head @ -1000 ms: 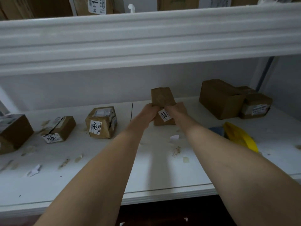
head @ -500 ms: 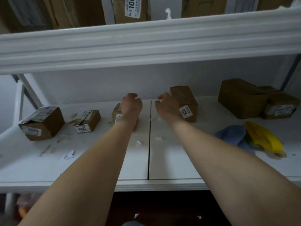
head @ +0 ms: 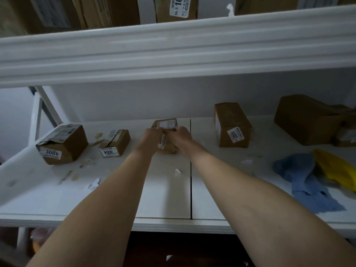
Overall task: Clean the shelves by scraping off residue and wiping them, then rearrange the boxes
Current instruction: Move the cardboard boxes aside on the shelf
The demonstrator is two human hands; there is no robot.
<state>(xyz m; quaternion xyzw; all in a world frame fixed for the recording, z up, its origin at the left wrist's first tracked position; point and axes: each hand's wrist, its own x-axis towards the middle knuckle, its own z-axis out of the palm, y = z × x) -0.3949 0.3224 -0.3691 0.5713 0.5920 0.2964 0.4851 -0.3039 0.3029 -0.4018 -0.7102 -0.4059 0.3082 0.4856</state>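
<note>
Moved: since half a second ago we have brought both hands onto the small brown cardboard box with a white label (head: 166, 135), which then sat just under our left hand; the tall brown box labelled 2011 (head: 232, 125) is let go and stands to the right of our right hand.
Left hand (head: 151, 138): curled on the small box's left side, fingers pressed to the cardboard.
Right hand (head: 180, 136): curled on its right side; both hands clasp the box between them.
Task's thing: the small box sits on the white shelf board (head: 163, 193), just left of the dark seam, directly ahead of both hands.
Key relation: the box's long axis seems to run away from us, so the hands bracket its long sides; both hands are equally near.
Neighbours: the flat brown box labelled 3004 (head: 115, 143) lies left of our left hand, the dented one labelled 3005 (head: 61, 143) further left.
Step, as we judge it: rearranging, though paper scraps and residue (head: 86, 162) remain, with the blue cloth (head: 300, 176) well to the right.
</note>
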